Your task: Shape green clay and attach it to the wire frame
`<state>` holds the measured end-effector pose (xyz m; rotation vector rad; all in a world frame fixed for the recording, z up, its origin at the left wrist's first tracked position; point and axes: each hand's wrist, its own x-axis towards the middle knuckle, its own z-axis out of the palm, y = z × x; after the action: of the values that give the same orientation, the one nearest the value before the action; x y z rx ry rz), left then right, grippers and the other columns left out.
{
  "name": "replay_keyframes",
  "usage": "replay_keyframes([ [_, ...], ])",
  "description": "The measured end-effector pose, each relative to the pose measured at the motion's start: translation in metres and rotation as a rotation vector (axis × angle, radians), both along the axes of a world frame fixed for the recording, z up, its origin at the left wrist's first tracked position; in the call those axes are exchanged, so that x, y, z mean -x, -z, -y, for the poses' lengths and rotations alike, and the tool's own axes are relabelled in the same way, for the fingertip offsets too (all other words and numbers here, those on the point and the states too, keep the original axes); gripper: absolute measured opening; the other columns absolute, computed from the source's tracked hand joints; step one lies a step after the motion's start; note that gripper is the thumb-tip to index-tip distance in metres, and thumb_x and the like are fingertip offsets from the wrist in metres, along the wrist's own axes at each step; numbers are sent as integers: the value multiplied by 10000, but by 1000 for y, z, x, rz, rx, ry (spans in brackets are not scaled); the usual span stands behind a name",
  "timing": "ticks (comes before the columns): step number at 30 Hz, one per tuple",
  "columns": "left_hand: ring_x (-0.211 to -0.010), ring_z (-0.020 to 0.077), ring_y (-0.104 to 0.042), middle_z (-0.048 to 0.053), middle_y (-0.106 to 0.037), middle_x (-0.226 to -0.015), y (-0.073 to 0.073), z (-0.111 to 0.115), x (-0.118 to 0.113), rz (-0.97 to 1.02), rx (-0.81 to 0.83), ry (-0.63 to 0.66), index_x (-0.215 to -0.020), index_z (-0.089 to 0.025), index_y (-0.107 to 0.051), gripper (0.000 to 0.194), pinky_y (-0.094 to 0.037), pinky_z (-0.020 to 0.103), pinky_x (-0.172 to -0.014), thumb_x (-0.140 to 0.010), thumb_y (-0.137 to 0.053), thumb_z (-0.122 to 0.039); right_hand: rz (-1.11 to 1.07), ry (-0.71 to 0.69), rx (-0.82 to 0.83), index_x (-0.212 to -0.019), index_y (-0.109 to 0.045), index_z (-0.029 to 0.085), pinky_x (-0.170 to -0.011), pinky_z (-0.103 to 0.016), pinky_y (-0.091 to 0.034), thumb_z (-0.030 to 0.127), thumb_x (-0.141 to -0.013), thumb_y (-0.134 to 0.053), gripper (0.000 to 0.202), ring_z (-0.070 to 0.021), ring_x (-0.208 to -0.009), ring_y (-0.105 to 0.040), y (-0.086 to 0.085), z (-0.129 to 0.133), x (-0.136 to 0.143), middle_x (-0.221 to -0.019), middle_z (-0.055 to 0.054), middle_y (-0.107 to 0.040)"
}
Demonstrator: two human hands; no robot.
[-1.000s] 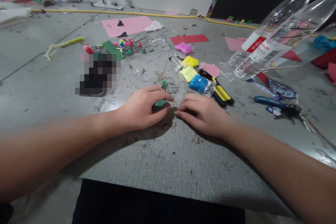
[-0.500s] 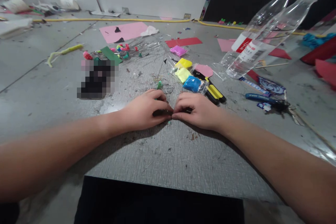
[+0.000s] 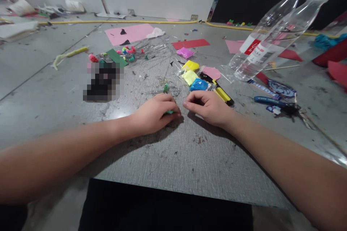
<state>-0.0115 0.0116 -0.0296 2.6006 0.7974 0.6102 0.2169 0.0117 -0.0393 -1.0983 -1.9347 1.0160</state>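
My left hand (image 3: pixel 157 113) rests low over the tabletop, its fingers curled around a small piece of green modelling clay (image 3: pixel 169 112) that mostly hides behind them. A short gap to the right, my right hand (image 3: pixel 207 106) is bent into a pinch, thumb tip against the fingers; whatever it may hold is too small to make out. Just beyond the left fingers lies a bent wire piece (image 3: pixel 175 90) with a green clay lump (image 3: pixel 166 87) on it. Behind the right hand are a blue clay packet (image 3: pixel 198 85) and a yellow-and-black cutter (image 3: pixel 223 94).
Two clear bottles (image 3: pixel 248 56) stand at the right, near a bunch of keys (image 3: pixel 291 108). Yellow clay packets (image 3: pixel 189 72), a purple packet (image 3: pixel 185 52) and pink paper (image 3: pixel 130 33) lie farther back. A pixelated dark object (image 3: pixel 101 83) is at the left.
My hands have drawn apart from where their fingertips met. The right hand has lifted slightly away, and the green clay now shows between my left fingers.
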Motion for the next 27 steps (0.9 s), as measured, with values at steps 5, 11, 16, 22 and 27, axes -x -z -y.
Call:
replay_keyframes([
  [5, -739, 142, -599, 8, -665, -801, -14, 5, 3, 180, 201, -175, -914, -166, -671, 161, -470, 269, -712, -977, -566, -270, 4, -6, -228, -859, -629, 191, -585, -286, -422, 363, -926, -661, 187, -127, -633, -531, 1, 9, 3, -741, 7, -611],
  [11, -722, 140, -605, -3, -670, -759, -18, 7, 3, 184, 399, -121, -871, -167, -683, 231, -471, 261, -672, -960, -587, -357, 60, -151, -711, -1097, -634, 214, -706, -308, -526, 209, -994, -605, 106, -171, -827, -638, 0, 22, 11, -947, -47, -692],
  [16, -805, 155, -659, 19, -742, -853, -20, 6, 4, 190, 445, -121, -907, -174, -717, 196, -510, 281, -747, -951, -601, -326, 83, -93, -811, -1055, -669, 206, -752, -331, -567, 162, -992, -608, 99, -189, -866, -676, -1, 24, 12, -966, -72, -716],
  [22, -840, 174, -689, 27, -774, -895, -19, 7, 4, 225, 496, -138, -935, -179, -750, 166, -532, 298, -779, -908, -668, -321, 79, -99, -823, -1131, -711, 214, -772, -330, -584, 131, -994, -612, 188, -182, -904, -698, 0, 23, 9, -1033, -79, -733],
  [27, -669, 128, -628, -3, -722, -753, -18, 7, 5, 258, 542, -192, -906, -170, -745, 163, -489, 254, -641, -917, -654, -305, 86, -70, -787, -1124, -716, 229, -796, -353, -589, 126, -996, -596, 204, -191, -912, -692, 0, 23, 11, -1029, -73, -721],
])
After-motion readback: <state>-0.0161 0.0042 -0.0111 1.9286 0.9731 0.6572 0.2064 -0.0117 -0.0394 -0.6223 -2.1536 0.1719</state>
